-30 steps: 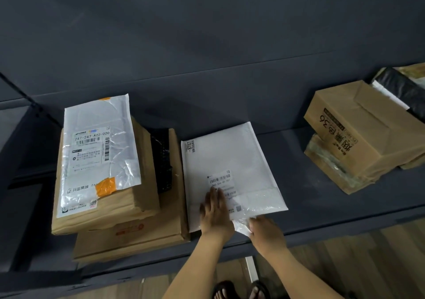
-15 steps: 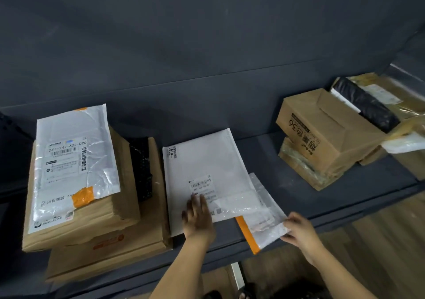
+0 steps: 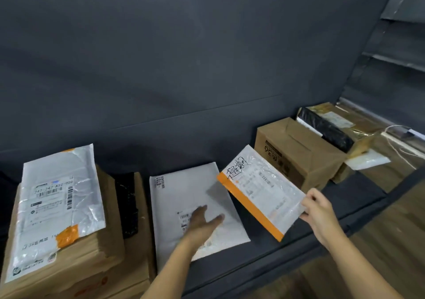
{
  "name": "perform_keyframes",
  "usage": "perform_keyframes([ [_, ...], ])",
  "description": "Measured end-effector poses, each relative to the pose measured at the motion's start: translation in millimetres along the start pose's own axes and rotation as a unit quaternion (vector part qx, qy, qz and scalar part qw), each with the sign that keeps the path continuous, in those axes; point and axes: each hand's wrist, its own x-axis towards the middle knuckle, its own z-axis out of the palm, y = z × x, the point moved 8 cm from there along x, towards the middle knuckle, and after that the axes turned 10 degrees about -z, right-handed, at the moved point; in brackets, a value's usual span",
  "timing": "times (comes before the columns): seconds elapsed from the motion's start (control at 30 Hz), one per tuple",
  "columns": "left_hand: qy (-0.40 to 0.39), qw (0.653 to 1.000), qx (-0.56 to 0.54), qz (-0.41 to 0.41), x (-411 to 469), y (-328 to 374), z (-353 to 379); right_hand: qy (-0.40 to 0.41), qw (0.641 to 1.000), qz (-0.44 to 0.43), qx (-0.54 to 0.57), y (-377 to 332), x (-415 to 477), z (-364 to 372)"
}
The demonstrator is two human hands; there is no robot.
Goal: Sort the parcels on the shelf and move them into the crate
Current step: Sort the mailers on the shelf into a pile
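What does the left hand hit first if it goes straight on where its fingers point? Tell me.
Probably the orange-edged mailer that the right hand pinches. That mailer is raised, so depth is unclear: low over the white mailer, the left hand might pass beneath it.

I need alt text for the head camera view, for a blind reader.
The right hand holds a small orange-edged mailer above a dark shelf; the left hand is open over a white mailer. Cardboard boxes flank them.
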Motion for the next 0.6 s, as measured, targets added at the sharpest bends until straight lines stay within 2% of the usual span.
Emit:
perform_keyframes([
  [0.07,0.002,0.984,-0.175,0.032,-11.1,29.5,-16.9,-0.029,1.0,-0.003,0.012,-7.2,0.6,11.2],
  [0.13,-0.005,0.955,-0.287,0.074,-18.5,52.4,-37.6,-0.052,0.998,-0.01,0.023,-15.2,0.3,21.1],
  [0.23,-0.051,0.941,-0.301,0.146,-28.3,81.9,-60.6,-0.074,0.996,-0.029,0.044,-28.1,0.0,35.0],
  [0.3,-0.05,0.93,-0.334,0.149,-28.0,85.9,-68.3,-0.075,0.994,-0.032,0.072,-32.7,-2.6,44.8],
  [0.43,-0.067,0.856,-0.494,0.136,-24.1,78.0,-69.7,-0.07,0.987,-0.038,0.141,-36.2,-11.8,63.8],
  [0.5,-0.062,0.852,-0.501,0.142,-26.9,73.5,-69.2,-0.041,0.984,-0.05,0.166,-46.2,-13.4,65.6],
  [0.6,-0.06,0.868,-0.476,0.13,-28.8,63.8,-63.1,-0.003,0.98,-0.079,0.184,-70.7,-9.6,62.4],
])
